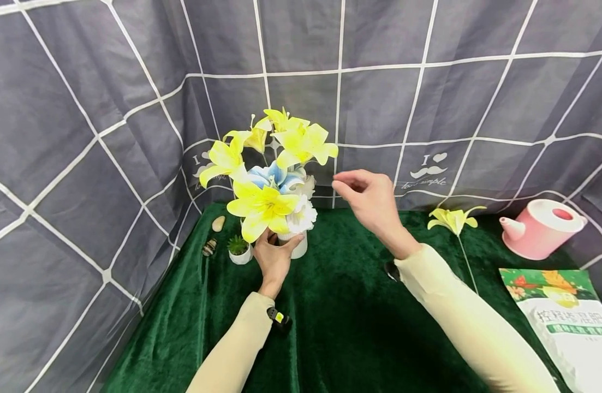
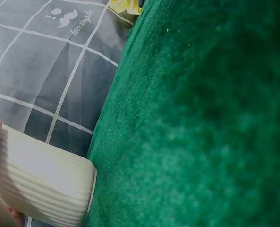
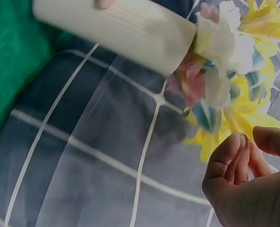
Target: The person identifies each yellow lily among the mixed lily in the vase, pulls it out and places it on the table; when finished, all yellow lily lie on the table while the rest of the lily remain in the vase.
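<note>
A white ribbed vase [image 1: 300, 248] stands on the green cloth and holds artificial flowers: several yellow lilies [image 1: 267, 206], a blue flower [image 1: 276, 176] and white blooms [image 1: 302, 215]. My left hand [image 1: 273, 262] grips the vase near its middle, thumb on the near side; the lily petals hide some fingers. In the left wrist view the ribbed vase [image 2: 47, 182] shows with a thumb at its edge. To the right of the bouquet, my right hand [image 1: 371, 203] is raised in the air. Its fingers are loosely bent with a gap to the thumb, and nothing is between them. Pink petals [image 3: 194, 80] show at the vase mouth in the right wrist view.
A small potted succulent [image 1: 239, 248] is just left of the vase, with a tan stone [image 1: 218, 223] and a striped stone [image 1: 209, 247] beyond. At right lie a single yellow lily [image 1: 454, 220], a pink watering can [image 1: 538, 229] and a white-green bag [image 1: 563, 322]. Gridded curtain [image 1: 379, 103] hangs behind.
</note>
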The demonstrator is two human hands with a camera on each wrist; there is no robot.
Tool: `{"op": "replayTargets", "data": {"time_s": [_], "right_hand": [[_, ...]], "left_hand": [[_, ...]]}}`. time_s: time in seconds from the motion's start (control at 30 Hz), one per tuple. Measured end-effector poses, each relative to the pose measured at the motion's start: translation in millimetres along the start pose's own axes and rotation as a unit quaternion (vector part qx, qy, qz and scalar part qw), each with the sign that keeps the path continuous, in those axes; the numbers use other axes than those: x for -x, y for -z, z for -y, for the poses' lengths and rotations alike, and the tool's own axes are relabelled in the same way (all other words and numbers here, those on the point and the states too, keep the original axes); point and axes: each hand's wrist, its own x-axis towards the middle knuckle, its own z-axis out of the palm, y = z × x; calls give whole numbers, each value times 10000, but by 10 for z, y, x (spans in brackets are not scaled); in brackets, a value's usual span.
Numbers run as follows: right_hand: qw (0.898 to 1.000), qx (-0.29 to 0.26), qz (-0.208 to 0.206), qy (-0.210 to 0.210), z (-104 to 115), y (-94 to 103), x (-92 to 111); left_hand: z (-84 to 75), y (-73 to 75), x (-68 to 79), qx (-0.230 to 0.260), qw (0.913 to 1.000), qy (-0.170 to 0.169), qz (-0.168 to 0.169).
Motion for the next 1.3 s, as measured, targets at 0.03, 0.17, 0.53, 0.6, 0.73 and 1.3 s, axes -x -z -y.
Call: {"op": "replayTargets", "data": {"time_s": [0.03,0.17,0.53,0.6,0.73,1.3], "right_hand": [[10000,-61,50,-35,27,-53,-50],[9996,-205,151,-144,89,-258,-232],[9987,-168,60,-470,115,-577,-466],[9987,-135,56,-496,112,-602,-484],[9982,-182,99,-570,106,-659,-510],[9993,-91,44,-354,80,-723,-482]], "left_hand": [[0,0,-1,-14,10000,1,2],[-4,3,-2,-37,10000,13,12],[-3,-13,10,-43,10000,20,3],[-6,-15,5,0,10000,-28,-4],[-8,-12,-3,-25,10000,-83,-32],[8,-8,-10,83,9998,-139,-122]]}}
